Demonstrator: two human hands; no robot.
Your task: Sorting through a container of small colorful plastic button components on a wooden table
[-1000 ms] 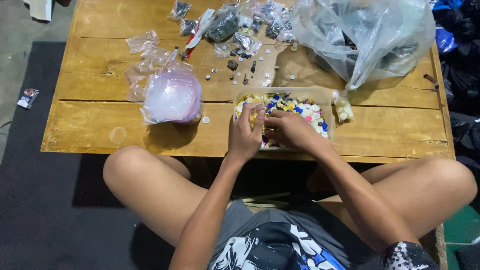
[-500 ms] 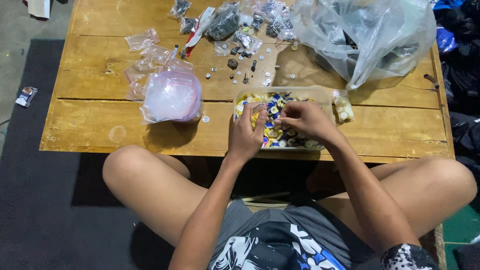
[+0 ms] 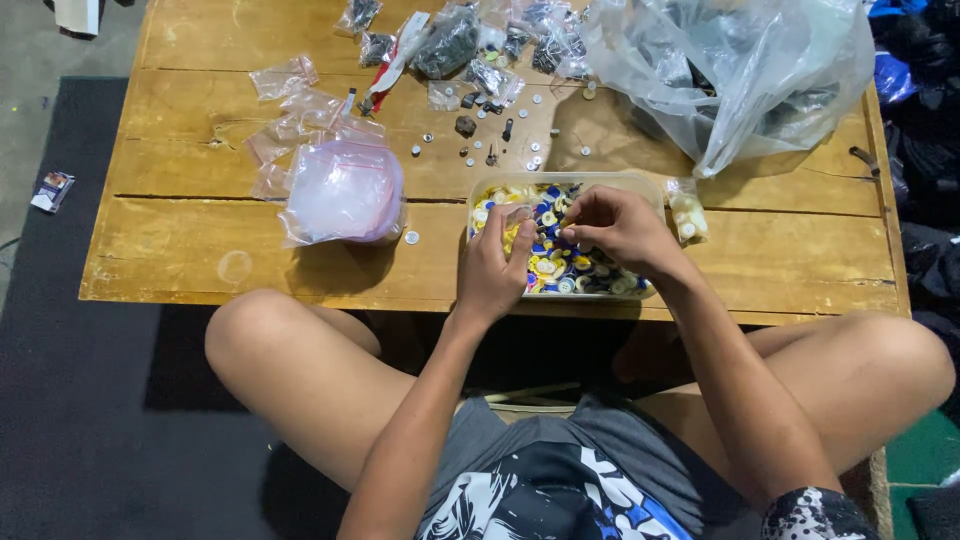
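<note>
Evidently sorting, both hands are working inside the clear tub (image 3: 655,190) of coloured buttons (image 3: 552,268) on the table (image 3: 180,250), left hand (image 3: 497,265) pinching something small, right hand (image 3: 612,228) fingers curling closed, needing precise picking.

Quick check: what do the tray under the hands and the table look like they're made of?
Tray: probably clear plastic, since the table shows through its thin rim. Table: wood, going by the yellowish planks with visible grain and seams; the worn finish looks slightly glossy.
</note>
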